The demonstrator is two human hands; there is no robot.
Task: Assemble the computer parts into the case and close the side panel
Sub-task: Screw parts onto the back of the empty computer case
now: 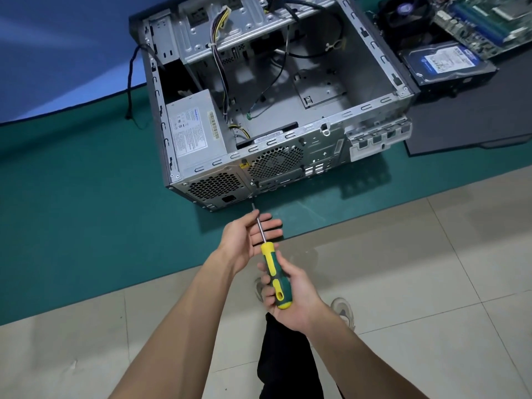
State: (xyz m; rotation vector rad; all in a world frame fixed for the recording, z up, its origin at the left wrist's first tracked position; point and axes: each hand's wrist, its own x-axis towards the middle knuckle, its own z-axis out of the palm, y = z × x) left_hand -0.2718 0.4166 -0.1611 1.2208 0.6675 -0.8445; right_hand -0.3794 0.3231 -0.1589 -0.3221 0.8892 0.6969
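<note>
An open grey computer case (371, 67) lies on its side on a green mat (72, 197), its back panel towards me. A silver power supply (195, 131) sits inside at the left, with loose cables above it. My right hand (290, 298) grips the yellow-and-green handle of a screwdriver (275, 272). Its tip reaches the case's rear panel beside the power supply grille. My left hand (247, 237) lies palm up with straight fingers under the metal shaft. At the back right lie a motherboard (489, 21), a cooler fan (403, 12) and a hard drive (440, 61).
The dark side panel (466, 122) lies flat to the right of the case. A black cord (131, 82) trails off the case's left corner over the mat. Beige floor tiles (417, 269) lie in front of the mat, with my shoes and dark trouser leg below my hands.
</note>
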